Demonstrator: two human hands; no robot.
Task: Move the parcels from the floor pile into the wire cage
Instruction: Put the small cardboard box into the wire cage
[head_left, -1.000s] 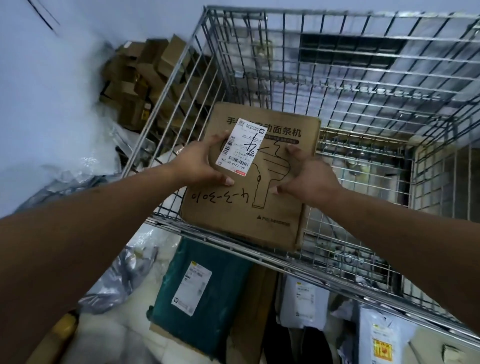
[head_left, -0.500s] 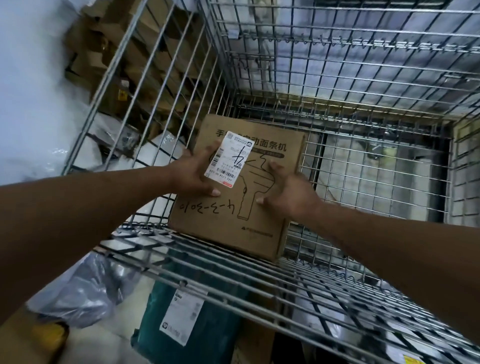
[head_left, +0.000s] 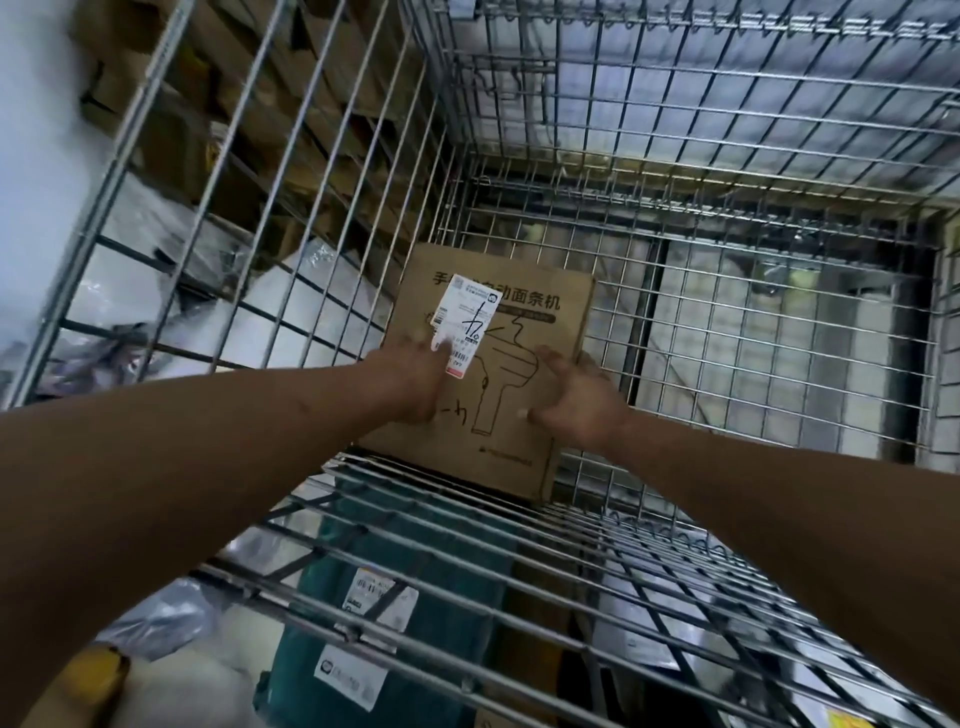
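Wire cage (head_left: 332, 171): fills most of the view, seen from above its near wall; both forearms reach in over that wall.
Brown cartons (head_left: 249, 104): stacked outside the cage's left wall, seen through the mesh.
Cardboard box (head_left: 519, 374): inside the cage, low in the near left corner, printed face up. Its near edge is hidden behind the near wall's wires; whether it rests on the cage floor cannot be told.
Teal parcel (head_left: 457, 566): outside the cage, below the near wall, with white labels on it.
Grey plastic bag (head_left: 161, 618): on the floor, left of the teal parcel.
Right hand (head_left: 576, 400): grips the box's right edge, thumb on the top face and fingers curled round the side.
Left hand (head_left: 410, 374): blurred; fingers lie stretched on the box's top face, not curled round it.
Shipping label (head_left: 467, 317): white, stuck on the box's upper left, its lower corner under a left fingertip.
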